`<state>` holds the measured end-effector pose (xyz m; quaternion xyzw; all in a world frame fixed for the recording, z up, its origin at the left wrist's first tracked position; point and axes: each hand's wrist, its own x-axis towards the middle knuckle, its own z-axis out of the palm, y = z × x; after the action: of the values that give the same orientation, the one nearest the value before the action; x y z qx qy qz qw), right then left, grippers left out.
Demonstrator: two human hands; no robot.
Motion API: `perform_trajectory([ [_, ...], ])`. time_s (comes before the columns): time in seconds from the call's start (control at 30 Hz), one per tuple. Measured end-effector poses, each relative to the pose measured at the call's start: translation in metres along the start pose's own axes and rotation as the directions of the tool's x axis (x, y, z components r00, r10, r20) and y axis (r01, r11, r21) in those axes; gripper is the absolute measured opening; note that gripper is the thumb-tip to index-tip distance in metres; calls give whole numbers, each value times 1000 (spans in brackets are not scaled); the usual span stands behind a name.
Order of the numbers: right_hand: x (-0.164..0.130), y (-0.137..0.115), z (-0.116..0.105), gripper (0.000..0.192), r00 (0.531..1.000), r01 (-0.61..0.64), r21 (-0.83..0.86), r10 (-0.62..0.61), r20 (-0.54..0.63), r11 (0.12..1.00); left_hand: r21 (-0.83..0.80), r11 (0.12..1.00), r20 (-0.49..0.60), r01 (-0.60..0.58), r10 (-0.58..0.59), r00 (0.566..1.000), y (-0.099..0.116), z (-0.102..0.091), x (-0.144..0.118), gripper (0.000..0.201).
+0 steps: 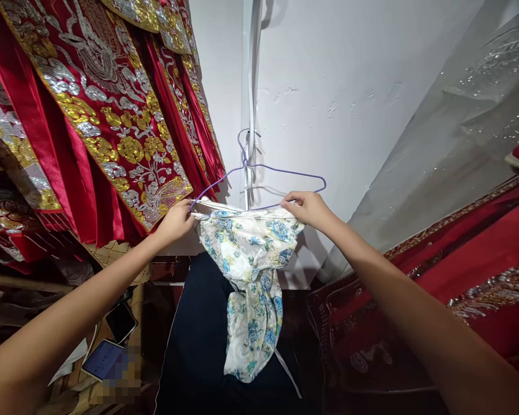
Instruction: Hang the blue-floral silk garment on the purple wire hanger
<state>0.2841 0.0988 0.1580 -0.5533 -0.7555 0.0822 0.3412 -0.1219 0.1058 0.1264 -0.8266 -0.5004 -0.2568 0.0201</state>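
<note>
Left hand: the left hand (pixel 177 219) is closed in a pinch on the left end of the floral cloth (pixel 251 271), right at the left tip of the hanger.
Right hand: the right hand (pixel 307 208) has its fingers curled down over the right end of the same cloth, pressing it against the hanger's lower wire.
Floral cloth: cream fabric printed with blue and yellow-green flowers, bunched along the top edge between both hands, the rest hanging down in a loose, twisted fold.
Hanger: a thin purple wire hanger (pixel 285 170), its hook caught on a white vertical strip (pixel 251 86) running up the wall.
Wall: pale and plain (pixel 350 86), with small scuffs.
Left side: red garments (pixel 104 115) with heavy gold and silver embroidery hang close by.
Right side: red embroidered fabric under clear plastic covers (pixel 458 127).
Below left: two phones (pixel 112 340) lie on a cluttered wooden surface, one screen lit.
Below centre: dark cloth (pixel 199 346) behind the hanging floral fabric.
</note>
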Motion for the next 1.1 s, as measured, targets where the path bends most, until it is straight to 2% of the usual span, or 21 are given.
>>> perform_trajectory([
  [0.07,-1,2,4,33,1000,8,-20,-9,-14,1000,85,995,-98,-47,55,994,2,-2,-12,35],
  [0.2,-3,4,5,34,999,32,-43,-33,-33,999,178,975,-44,-136,146,988,7,-18,-36,28],
  [0.27,-3,4,2,34,999,35,-39,-37,-38,999,154,975,-31,-161,168,985,14,-29,-44,26],
  [0.37,-5,2,-2,34,998,55,-42,-56,-25,998,40,988,-116,-146,150,982,27,-42,-47,26],
  [0.43,-9,-2,-2,35,997,72,-16,-72,-5,997,-31,993,-185,-111,104,977,35,-45,-41,29],
  [0.53,-18,-10,2,40,997,55,86,-59,43,995,-82,994,-227,-72,51,973,39,-41,-20,32],
  [0.67,-33,-23,6,49,988,2,250,-40,147,968,-70,997,-316,-13,-10,949,36,-32,15,29],
  [0.77,-41,-30,6,54,972,8,257,-67,224,966,-15,1000,-350,-7,1,937,28,-29,31,26],
  [0.83,-41,-31,4,50,971,18,216,-68,228,976,44,999,-314,-24,37,949,20,-30,33,24],
  [0.9,-39,-28,0,40,983,33,157,-60,174,987,121,992,-227,-25,52,973,9,-31,30,24],
  [1.03,-27,-13,-12,29,995,93,61,-94,18,994,257,966,-30,29,-22,999,-11,-34,16,25],
  [1.1,-23,-7,-16,29,994,98,86,-101,30,991,226,972,-39,61,-54,998,-13,-35,12,26],
])
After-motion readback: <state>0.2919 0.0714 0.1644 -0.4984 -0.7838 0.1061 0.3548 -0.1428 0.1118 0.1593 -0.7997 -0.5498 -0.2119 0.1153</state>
